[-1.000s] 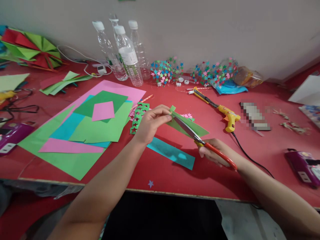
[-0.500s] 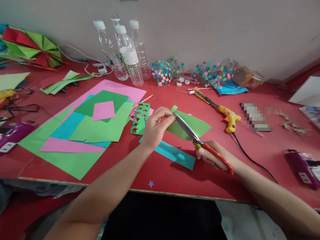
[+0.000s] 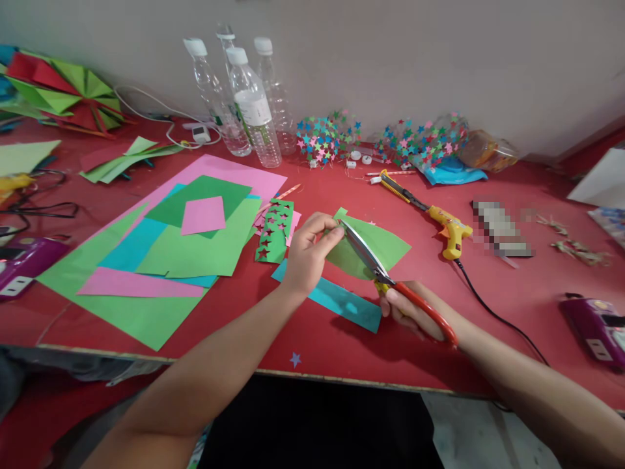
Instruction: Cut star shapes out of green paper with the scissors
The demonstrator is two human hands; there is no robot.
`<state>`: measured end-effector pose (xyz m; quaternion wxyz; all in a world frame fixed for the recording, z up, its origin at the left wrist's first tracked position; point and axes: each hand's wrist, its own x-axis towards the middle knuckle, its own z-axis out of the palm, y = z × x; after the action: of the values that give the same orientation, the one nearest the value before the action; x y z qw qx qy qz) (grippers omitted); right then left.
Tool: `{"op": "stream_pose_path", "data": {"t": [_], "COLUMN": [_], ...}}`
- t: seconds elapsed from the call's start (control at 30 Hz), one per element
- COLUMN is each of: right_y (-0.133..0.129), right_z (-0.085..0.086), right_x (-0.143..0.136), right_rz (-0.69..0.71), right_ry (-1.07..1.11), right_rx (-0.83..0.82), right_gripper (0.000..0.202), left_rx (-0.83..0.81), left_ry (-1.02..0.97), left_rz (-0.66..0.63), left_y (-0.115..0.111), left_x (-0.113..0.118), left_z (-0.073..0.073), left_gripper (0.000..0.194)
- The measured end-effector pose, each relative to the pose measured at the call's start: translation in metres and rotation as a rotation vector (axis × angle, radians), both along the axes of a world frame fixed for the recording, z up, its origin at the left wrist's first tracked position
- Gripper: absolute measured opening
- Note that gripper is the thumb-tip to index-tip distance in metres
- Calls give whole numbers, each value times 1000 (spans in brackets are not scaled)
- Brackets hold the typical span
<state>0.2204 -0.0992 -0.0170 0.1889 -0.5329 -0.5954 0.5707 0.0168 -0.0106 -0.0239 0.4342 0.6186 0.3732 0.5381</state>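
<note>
My left hand (image 3: 312, 251) pinches the left edge of a light green paper piece (image 3: 383, 246), close to its small tab. In my right hand (image 3: 415, 309) is a pair of scissors (image 3: 362, 247) with red handles, its blades pointing up and left across the green paper. The tips reach right beside my left fingertips, and the blades look nearly closed. Under my left wrist lies a blue paper strip (image 3: 342, 303). A green strip with star-shaped holes (image 3: 275, 234) lies left of my left hand, over pink paper scraps.
Coloured paper sheets (image 3: 161, 319) are stacked at the left. Plastic bottles (image 3: 256, 114) stand by the wall beside star-filled clear containers (image 3: 322, 140). On the right are a yellow glue gun (image 3: 449, 228), its cord, a blurred phone-like object (image 3: 502, 228) and a purple power socket (image 3: 596, 329).
The green paper and the scissors have tilted slightly, and my left hand has shifted a little to the right. Both hands keep their hold.
</note>
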Motion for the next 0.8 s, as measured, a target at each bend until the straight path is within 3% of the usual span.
{"op": "stream_pose_path", "data": {"t": [0.17,0.3,0.53,0.8], "right_y": [5,5,2,2], "right_z": [8,9,1,3], "right_x": [12,13,6,0], "right_rz": [72,128,91,7], "right_ry": [-84,6,67,17], "right_rx": [62,14,20,3], "right_gripper": [61,62,58,64], "left_rx": [-62,-76,-187,-44], "left_ry": [-6,-60,-168,-20], "left_rz": [-48,-65,-146,-49], "left_y": [6,9,9,2], "left_x": [-6,-7,-2,0], "left_z": [3,1,-7,-2], "left_gripper": [16,14,10,15]}}
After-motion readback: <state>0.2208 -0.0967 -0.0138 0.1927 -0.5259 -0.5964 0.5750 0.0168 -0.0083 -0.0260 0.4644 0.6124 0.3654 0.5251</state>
